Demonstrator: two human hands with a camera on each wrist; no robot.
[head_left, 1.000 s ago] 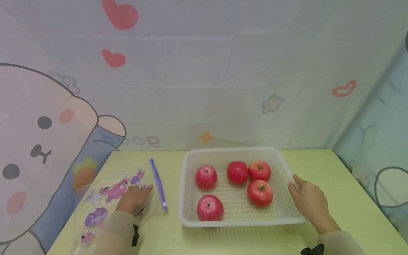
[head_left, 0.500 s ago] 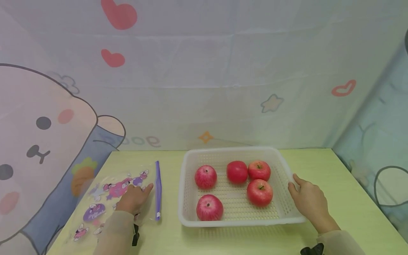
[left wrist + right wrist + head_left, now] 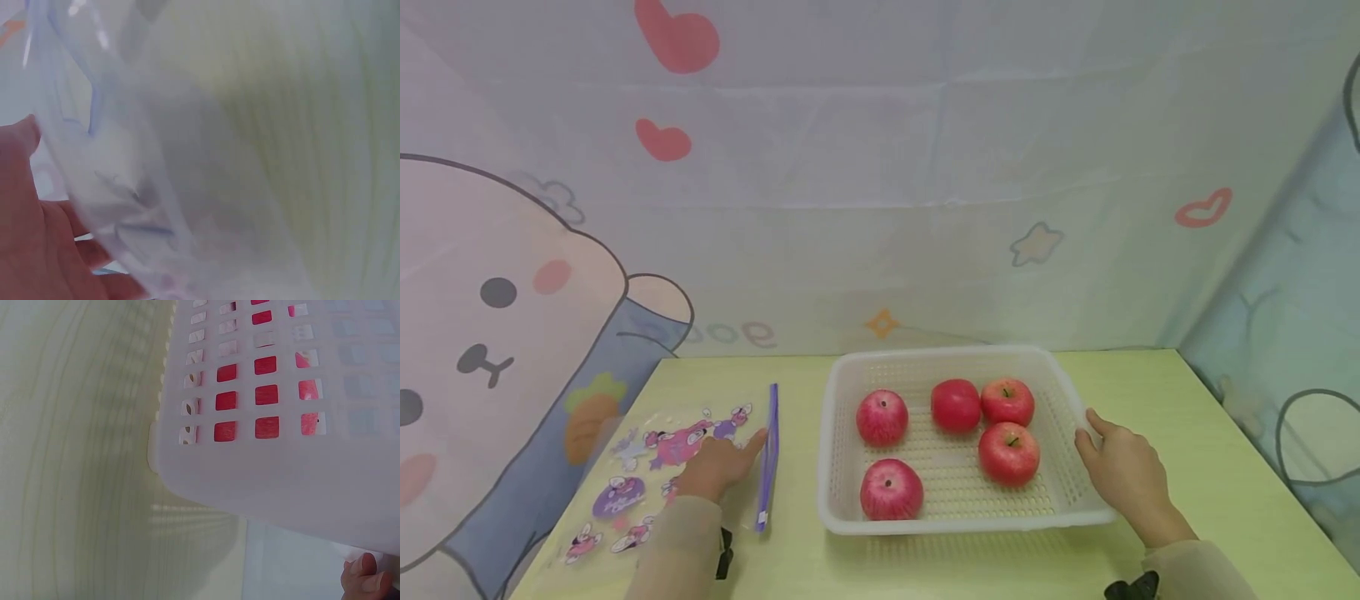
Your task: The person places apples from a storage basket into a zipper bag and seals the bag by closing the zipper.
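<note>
The left hand (image 3: 718, 468) lies on the clear zip bag (image 3: 655, 467), fingers relaxed and reaching toward the purple zip strip (image 3: 767, 457), the forefinger tip just short of it. Whether the thumb pinches the film underneath cannot be told from the head view; the left wrist view shows the plastic (image 3: 187, 156) draped close over the palm (image 3: 37, 231), blurred. The bag lies flat on the yellow-green table (image 3: 1187, 417), at the left, its zip edge facing the basket and just beside it, not touching.

The right hand (image 3: 1120, 471) rests against the right wall of the white basket (image 3: 842, 433), fingers loosely curved along the rim, thumb up near the edge; the right wrist view shows a fingertip (image 3: 365, 575) under the basket's rim (image 3: 262, 506). Five red apples (image 3: 1009, 453) sit inside: three across the back, one front left, one right of centre.

Judgement: the step in hand is readying the bag by its mouth. Done well, the left fingers should take the zip strip itself, not the slippery printed film, and keep the bag flat while the right hand steadies the basket.

Pose: both forearms enter from the near edge, sleeves low over the table, wrists level, palms turned down.
</note>
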